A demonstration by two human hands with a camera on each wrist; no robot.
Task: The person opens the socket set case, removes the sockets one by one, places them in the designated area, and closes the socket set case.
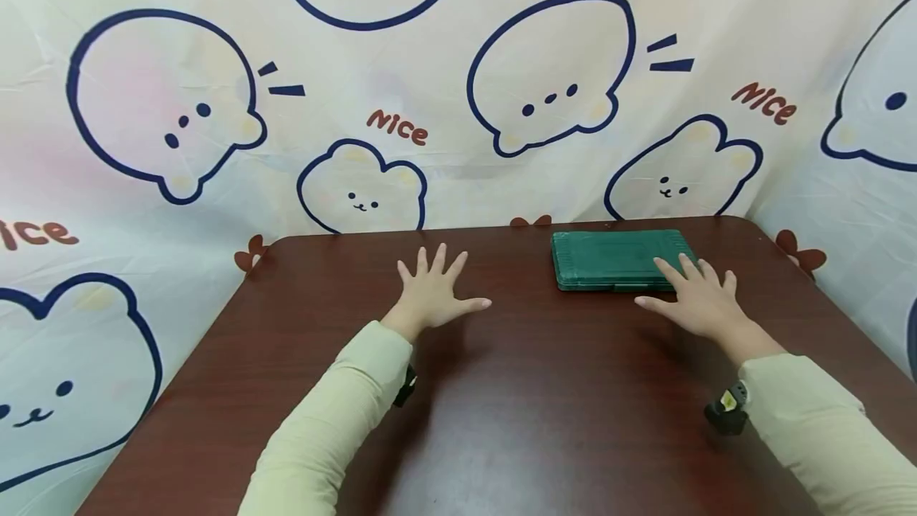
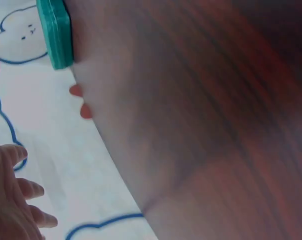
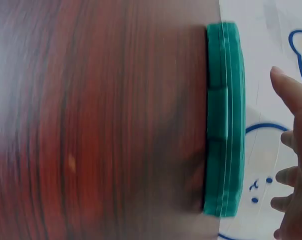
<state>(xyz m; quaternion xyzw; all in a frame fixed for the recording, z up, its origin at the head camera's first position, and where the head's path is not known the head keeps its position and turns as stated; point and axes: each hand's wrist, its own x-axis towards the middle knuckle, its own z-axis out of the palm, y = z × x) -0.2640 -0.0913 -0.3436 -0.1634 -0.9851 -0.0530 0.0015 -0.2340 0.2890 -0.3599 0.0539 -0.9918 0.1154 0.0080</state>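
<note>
Case [image 1: 609,257] on table [image 1: 544,412], partly behind spread fingers [image 1: 691,268] of right hand [image 1: 704,305].

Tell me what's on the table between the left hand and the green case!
Nothing: the head view shows just bare brown tabletop between the left hand and the green case.

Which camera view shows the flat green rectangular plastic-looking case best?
The head view: the green case shows top and front, partly covered by the right hand. The right wrist view shows its long side edge-on; the left wrist, only a cropped part.
</note>
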